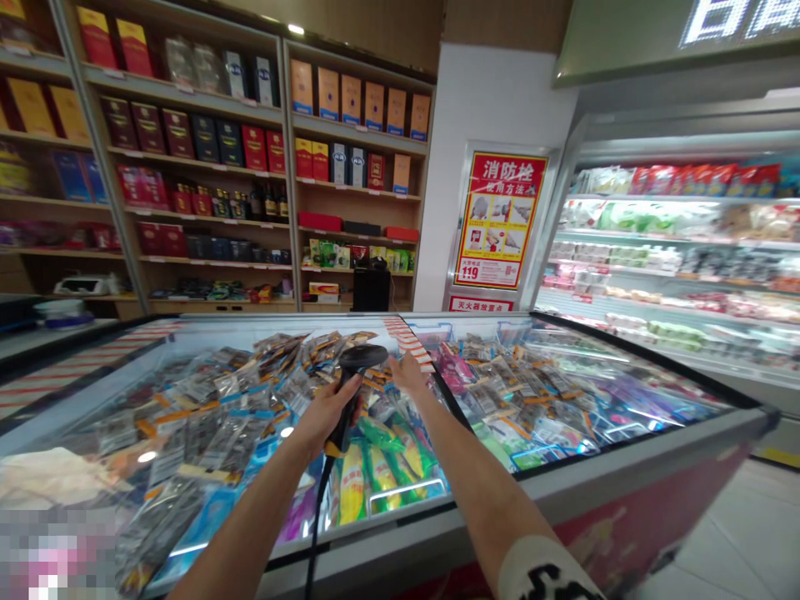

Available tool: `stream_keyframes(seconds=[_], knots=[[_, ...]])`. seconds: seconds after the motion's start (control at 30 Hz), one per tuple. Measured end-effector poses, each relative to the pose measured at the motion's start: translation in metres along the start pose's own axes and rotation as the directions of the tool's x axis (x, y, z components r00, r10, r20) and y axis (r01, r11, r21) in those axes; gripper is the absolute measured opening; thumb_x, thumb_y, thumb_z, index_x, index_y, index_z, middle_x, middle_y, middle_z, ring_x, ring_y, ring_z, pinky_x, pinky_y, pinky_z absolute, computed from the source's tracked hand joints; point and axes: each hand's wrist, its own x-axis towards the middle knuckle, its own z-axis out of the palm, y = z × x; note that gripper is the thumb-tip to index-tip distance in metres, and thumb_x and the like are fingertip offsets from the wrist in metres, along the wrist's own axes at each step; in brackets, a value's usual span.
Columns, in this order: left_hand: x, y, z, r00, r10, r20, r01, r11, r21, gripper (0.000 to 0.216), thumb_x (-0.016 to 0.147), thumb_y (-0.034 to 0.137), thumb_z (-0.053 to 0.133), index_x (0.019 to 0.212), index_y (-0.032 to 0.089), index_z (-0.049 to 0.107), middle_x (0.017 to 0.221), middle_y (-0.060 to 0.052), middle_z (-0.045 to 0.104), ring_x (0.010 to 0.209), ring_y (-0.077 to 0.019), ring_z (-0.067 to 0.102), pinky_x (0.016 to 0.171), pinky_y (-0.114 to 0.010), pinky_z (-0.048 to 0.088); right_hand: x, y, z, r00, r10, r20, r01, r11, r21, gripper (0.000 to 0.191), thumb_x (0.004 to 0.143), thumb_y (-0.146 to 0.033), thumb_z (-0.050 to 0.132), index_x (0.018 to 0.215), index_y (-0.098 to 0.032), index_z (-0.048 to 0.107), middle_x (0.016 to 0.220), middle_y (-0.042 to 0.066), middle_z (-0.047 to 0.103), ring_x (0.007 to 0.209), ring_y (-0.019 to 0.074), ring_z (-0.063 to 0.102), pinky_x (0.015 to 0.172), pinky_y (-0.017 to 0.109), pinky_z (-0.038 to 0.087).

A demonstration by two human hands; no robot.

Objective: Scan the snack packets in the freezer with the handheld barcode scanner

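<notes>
My left hand (337, 408) is wrapped round the grip of a black barcode scanner (363, 358), its head tilted to the right. A black cable hangs from the scanner's handle down past the freezer's near edge. Just right of the scanner head, my right hand (407, 373) reaches forward with its fingers drawn together, close to a red-and-white striped strip (409, 340). Whatever those fingers hold, if anything, is too small to make out. Below both hands, yellow and green packs of corn (381, 471) lie in the chest freezer (500, 517).
Many grey packets (218, 429) fill the freezer's left part, more packets (525, 387) its right. Behind stand wooden shelves (206, 167) of boxes and bottles. A red fire-hydrant poster (500, 221) hangs on the wall. An open refrigerated display (675, 250) is at right.
</notes>
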Motion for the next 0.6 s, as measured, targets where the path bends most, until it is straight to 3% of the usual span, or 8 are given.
stream_keyframes(seconds=[0.13, 0.23, 0.47, 0.6], knots=[[-0.001, 0.0, 0.003, 1.0, 0.0, 0.017, -0.001, 1.0, 0.02, 0.038, 0.064, 0.052, 0.055, 0.057, 0.015, 0.05, 0.044, 0.003, 0.049, 0.038, -0.0071, 0.043, 0.039, -0.019, 0.033, -0.006, 0.002, 0.0, 0.999, -0.013, 0.032, 0.016, 0.997, -0.081, 0.065, 0.079, -0.054, 0.029, 0.129, -0.012, 0.029, 0.133, 0.019, 0.03, 0.124, 0.0327, 0.023, 0.094, 0.054, 0.02], [0.002, -0.002, 0.009, 1.0, -0.015, 0.025, 0.015, 1.0, 0.01, 0.038, 0.063, 0.052, 0.056, 0.058, 0.015, 0.05, 0.046, 0.003, 0.051, 0.039, -0.0068, 0.044, 0.04, -0.019, 0.034, -0.009, 0.017, -0.02, 1.0, 0.008, -0.014, -0.01, 0.992, -0.126, 0.064, 0.078, -0.057, 0.027, 0.129, -0.018, 0.029, 0.136, 0.017, 0.027, 0.125, 0.0321, 0.021, 0.093, 0.057, 0.019], [0.009, -0.013, 0.036, 0.994, -0.031, 0.106, 0.033, 0.999, -0.012, 0.039, 0.063, 0.053, 0.056, 0.061, 0.015, 0.05, 0.048, 0.002, 0.052, 0.04, -0.0069, 0.045, 0.04, -0.019, 0.035, -0.027, 0.083, -0.11, 0.97, 0.16, -0.183, -0.22, 0.897, -0.382, 0.047, 0.073, -0.042, 0.046, 0.111, -0.015, 0.05, 0.113, 0.018, 0.052, 0.108, 0.0335, 0.043, 0.084, 0.052, 0.031], [0.011, -0.016, 0.053, 0.989, -0.037, 0.14, 0.044, 0.998, -0.05, 0.038, 0.061, 0.052, 0.058, 0.067, 0.016, 0.049, 0.051, 0.003, 0.053, 0.041, -0.0075, 0.046, 0.039, -0.02, 0.036, -0.039, 0.111, -0.135, 0.949, 0.246, -0.195, -0.312, 0.806, -0.503, 0.037, 0.066, -0.041, 0.054, 0.09, -0.014, 0.06, 0.098, 0.018, 0.059, 0.099, 0.0333, 0.05, 0.08, 0.049, 0.035]])
